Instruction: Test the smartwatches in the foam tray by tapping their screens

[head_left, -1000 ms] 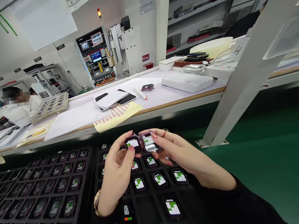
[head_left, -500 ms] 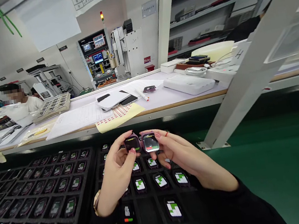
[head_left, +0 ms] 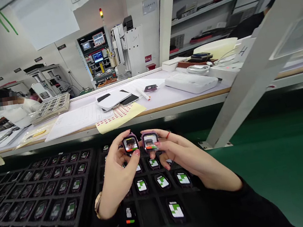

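Observation:
My left hand [head_left: 121, 171] grips a purple-cased smartwatch [head_left: 130, 144] by its edges, thumb at the lower corner of the screen. A second purple smartwatch [head_left: 150, 141] is held in my right hand [head_left: 180, 153], whose thumb lies over the screen's lower right. The two watch bodies are side by side with a narrow gap, screens facing me, each lit with a camera-like picture above a red and green strip. Beneath them is a black foam tray [head_left: 149, 214] holding several watches with green and white screens. My hands hide part of that tray.
Another foam tray [head_left: 76, 204] full of watches lies to the left. Behind stands a white bench [head_left: 84, 119] with papers, phones [head_left: 114, 100], a marker and a white box [head_left: 191, 83]. A slanted metal post [head_left: 237, 78] rises at the right. A co-worker [head_left: 13, 105] sits far left.
Both watch screens have changed, the left one from dark to a lit picture. The left watch has risen slightly and tilted up. My right thumb has slid lower on its screen.

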`<state>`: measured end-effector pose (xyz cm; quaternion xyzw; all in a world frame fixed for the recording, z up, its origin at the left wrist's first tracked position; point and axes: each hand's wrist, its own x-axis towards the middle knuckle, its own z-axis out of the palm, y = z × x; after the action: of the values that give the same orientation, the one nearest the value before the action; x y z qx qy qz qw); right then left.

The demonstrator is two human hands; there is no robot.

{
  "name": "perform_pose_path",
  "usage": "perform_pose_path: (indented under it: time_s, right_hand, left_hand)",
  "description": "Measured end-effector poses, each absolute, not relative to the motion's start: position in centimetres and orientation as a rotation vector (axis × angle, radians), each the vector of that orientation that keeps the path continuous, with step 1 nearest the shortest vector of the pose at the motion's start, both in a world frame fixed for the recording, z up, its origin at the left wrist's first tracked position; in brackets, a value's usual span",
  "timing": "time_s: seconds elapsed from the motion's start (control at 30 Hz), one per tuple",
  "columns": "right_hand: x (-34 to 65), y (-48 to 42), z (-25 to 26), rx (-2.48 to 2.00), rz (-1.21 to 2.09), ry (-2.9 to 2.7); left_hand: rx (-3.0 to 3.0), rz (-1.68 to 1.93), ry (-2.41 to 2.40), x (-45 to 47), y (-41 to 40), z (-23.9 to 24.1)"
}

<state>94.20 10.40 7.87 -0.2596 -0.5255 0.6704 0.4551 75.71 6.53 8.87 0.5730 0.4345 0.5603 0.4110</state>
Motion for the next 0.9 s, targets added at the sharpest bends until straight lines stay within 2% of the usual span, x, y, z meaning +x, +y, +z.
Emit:
perform_pose_path:
  time_s: [0.57,0.9]
  right_hand:
    - [94.31,10.69,7.55,-0.576,1.634,-1.449]
    - [94.10,10.41,8.11,-0.708,1.570,-1.465]
  left_hand:
    - [1.448,1.478,1.124,75.95,6.73,8.81]
    - [1.467,1.462,1.156,76.05,6.48,9.12]
